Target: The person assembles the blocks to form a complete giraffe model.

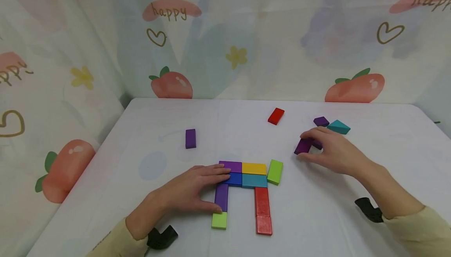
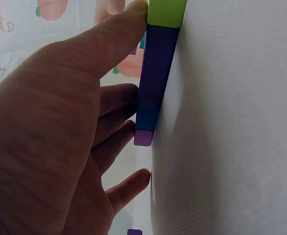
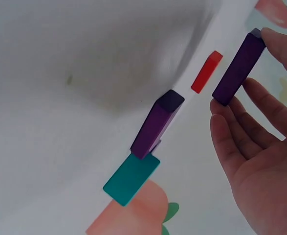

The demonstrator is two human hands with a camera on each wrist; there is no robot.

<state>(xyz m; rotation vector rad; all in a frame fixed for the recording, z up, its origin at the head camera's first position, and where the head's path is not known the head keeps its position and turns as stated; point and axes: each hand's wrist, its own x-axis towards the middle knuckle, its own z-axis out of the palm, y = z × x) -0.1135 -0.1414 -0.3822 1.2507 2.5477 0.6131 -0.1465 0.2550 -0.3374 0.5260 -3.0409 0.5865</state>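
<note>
My right hand (image 1: 334, 152) pinches a dark purple block (image 1: 302, 146) between thumb and fingers; in the right wrist view this purple block (image 3: 238, 68) is off the table. My left hand (image 1: 184, 188) lies with extended fingers on the left side of a flat block arrangement. Its fingertips touch the purple block (image 1: 232, 166) and blue block (image 1: 235, 179), its thumb the lower purple block (image 1: 221, 196) near a green block (image 1: 219, 221). Yellow (image 1: 254, 168) and teal (image 1: 254, 181) blocks adjoin on the right, above two red blocks (image 1: 262, 202) forming a leg. A green block (image 1: 275, 172) leans at the upper right corner.
Behind the right hand lie a purple block (image 1: 321, 121), a teal triangular block (image 1: 339, 127) and another purple block (image 1: 317, 144), partly hidden. A red block (image 1: 276, 116) lies toward the back, a purple block (image 1: 190, 138) at back left. Patterned cloth (image 1: 246, 26) hangs behind the white table (image 1: 169, 112).
</note>
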